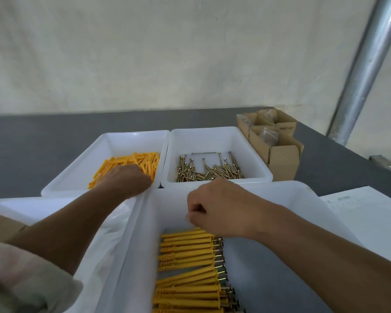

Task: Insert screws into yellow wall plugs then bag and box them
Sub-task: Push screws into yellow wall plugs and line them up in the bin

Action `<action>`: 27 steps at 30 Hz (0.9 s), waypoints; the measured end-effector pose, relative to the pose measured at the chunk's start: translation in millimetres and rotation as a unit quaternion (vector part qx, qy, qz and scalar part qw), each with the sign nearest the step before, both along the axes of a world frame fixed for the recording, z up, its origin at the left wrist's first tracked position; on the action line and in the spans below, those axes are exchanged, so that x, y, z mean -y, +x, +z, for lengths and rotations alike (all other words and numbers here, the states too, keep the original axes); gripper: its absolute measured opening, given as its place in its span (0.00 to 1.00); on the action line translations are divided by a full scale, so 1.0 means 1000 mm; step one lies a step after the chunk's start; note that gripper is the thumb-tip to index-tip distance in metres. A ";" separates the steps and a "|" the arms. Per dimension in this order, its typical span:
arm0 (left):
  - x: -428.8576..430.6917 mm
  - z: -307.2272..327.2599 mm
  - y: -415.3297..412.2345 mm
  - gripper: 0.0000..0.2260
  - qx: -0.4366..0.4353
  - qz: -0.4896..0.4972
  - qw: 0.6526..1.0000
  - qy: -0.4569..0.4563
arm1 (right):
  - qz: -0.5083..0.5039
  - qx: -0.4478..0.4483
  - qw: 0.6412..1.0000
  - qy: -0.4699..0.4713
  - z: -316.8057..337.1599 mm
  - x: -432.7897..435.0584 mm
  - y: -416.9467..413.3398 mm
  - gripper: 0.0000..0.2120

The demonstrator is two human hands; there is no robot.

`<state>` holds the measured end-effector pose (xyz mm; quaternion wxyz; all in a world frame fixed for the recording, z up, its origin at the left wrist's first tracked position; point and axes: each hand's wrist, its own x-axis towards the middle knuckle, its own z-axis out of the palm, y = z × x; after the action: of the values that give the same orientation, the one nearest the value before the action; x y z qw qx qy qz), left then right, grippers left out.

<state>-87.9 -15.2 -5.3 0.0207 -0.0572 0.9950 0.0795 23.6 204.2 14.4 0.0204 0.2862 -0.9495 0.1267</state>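
Loose yellow wall plugs (142, 161) lie in the far left white bin (104, 143). My left hand (124, 179) reaches into that bin, fingers down among the plugs; whether it holds one is hidden. Brass screws (209, 172) lie in the far right white bin (246, 141). In the near white bin (303, 199) several yellow plugs with screws inserted (187, 263) lie in a row. My right hand (221, 211) hovers over the top of that row with fingers curled; nothing is visible in it.
Open cardboard boxes (278, 154) with clear bags inside stand at the back right on the grey table (32, 143). A white sheet of paper (366, 218) lies right of the near bin. Another white bin with clear plastic (104, 240) sits at the left. A metal pole (366, 71) rises at right.
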 end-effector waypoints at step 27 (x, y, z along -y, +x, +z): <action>0.008 -0.016 -0.028 0.22 0.019 0.030 0.999 0.003 | -0.187 0.091 0.974 0.086 -0.029 0.028 -0.153 0.14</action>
<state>-116.2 -23.0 -21.0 0.0374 -0.0885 0.9920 0.0816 -129.2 176.6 -14.5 -0.0674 0.0912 -0.9915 0.0640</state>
